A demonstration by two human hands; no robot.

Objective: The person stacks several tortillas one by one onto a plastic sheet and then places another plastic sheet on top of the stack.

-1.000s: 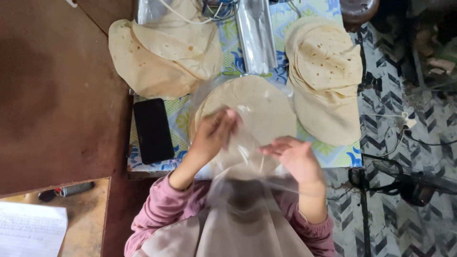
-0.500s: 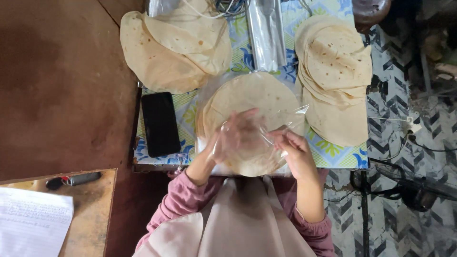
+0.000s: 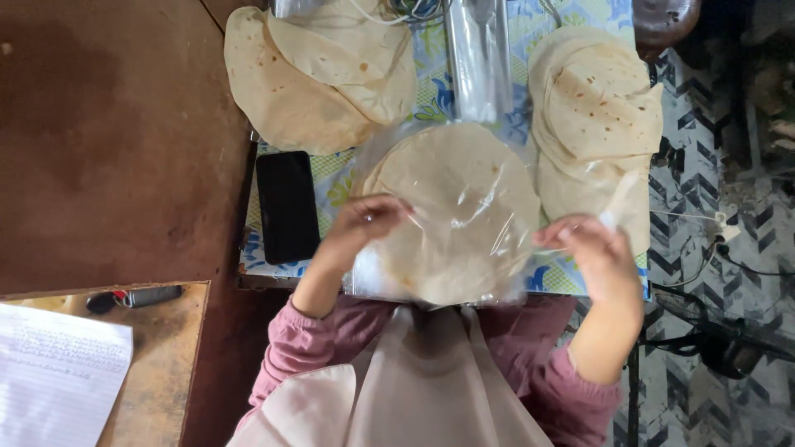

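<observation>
A stack of round flatbreads (image 3: 451, 211) sits inside a clear plastic bag (image 3: 497, 240) on the small table in front of me. My left hand (image 3: 356, 228) grips the bag's left edge against the breads. My right hand (image 3: 596, 252) has pulled the bag's right edge out to the side and pinches it. The bag's mouth faces me, near the table's front edge.
A loose pile of flatbreads (image 3: 319, 70) lies at the back left, another stack (image 3: 596, 116) at the right. A black phone (image 3: 287, 205) lies left of the bag. A roll of clear bags (image 3: 480, 58) is at the back. A marker (image 3: 137, 296) and paper (image 3: 58, 372) rest on a wooden desk.
My hands have moved apart. The right hand went out to the right, stretching the bag's edge; the left shifted to the bag's left side.
</observation>
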